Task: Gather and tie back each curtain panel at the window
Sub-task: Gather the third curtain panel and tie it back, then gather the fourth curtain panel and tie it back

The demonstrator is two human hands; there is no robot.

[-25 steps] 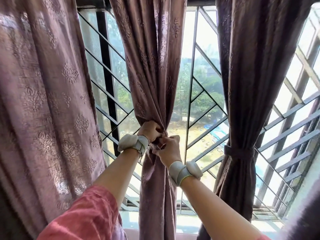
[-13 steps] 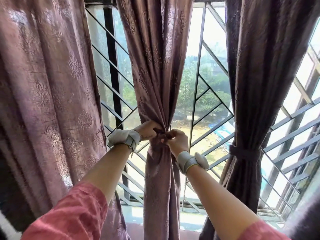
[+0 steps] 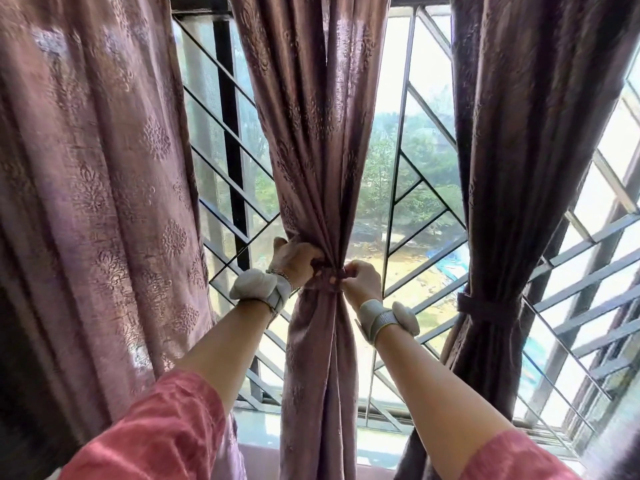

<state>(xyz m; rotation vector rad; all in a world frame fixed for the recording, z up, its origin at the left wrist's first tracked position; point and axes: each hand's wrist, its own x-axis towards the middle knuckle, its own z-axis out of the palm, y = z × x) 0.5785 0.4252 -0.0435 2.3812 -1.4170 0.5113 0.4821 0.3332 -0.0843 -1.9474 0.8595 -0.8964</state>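
Three mauve patterned curtain panels hang at the window. The middle panel is bunched to a narrow waist, with a matching fabric tie band wrapped around it. My left hand grips the bunch and the band from the left. My right hand pinches the band's end on the right side. The right panel is gathered and held by its own tie band. The left panel hangs loose and spread wide.
Behind the curtains is a window grille of diagonal metal bars, with a dark vertical frame post left of the middle panel. A window sill runs below. Trees and ground show outside.
Both hands have slid slightly apart around the waist of the middle panel, and the tie band now shows wrapped between them. The camera view has tilted a little upward.
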